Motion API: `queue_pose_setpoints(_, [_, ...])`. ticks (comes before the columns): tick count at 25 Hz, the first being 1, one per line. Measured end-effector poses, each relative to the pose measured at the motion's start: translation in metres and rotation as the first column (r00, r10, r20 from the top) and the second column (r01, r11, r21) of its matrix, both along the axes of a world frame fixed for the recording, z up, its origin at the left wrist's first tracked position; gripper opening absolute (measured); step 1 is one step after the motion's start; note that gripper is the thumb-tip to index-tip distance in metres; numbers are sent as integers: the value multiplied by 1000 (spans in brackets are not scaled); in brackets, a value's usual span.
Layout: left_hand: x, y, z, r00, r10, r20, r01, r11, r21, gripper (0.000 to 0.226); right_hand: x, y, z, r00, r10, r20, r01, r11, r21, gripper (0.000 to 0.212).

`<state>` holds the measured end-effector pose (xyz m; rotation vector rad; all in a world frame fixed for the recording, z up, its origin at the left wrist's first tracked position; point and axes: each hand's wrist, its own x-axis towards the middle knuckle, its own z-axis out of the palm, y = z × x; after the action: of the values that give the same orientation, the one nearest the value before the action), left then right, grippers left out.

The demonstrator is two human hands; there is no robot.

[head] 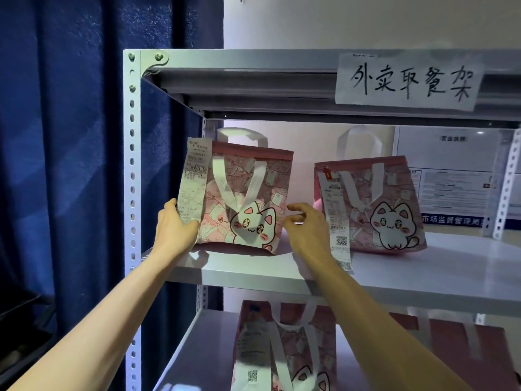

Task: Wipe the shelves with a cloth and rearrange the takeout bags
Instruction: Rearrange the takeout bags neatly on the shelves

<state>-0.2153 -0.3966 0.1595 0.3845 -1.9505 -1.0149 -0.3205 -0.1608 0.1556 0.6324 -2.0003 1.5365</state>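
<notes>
Bottom of frame, a third bag (282, 348) waits on the lower shelf. Mid-frame, the left hand (174, 227) presses flat against the bag's (245, 198) receipt edge, fingers together; the right hand (304, 227) hovers at its other side, fingers loosely curled, barely touching. Looks like rearranging: next, square it up beside the second bag (375, 204) at right. No cloth visible.

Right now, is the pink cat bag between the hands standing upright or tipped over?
Upright: the left bag rests on its base on the shelf, top band level.
</notes>
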Motion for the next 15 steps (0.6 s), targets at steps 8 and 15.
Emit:
queue_pose_setpoints(8, [13,52,19,957,213,-194,-260,931,-257,61,1,27,9,999,-28,-40,30,999,46,28])
queue_pose_setpoints(15, [5,157,15,938,-171,-300,1,870,-494,38,-23,104,14,997,-62,-37,63,998,16,15])
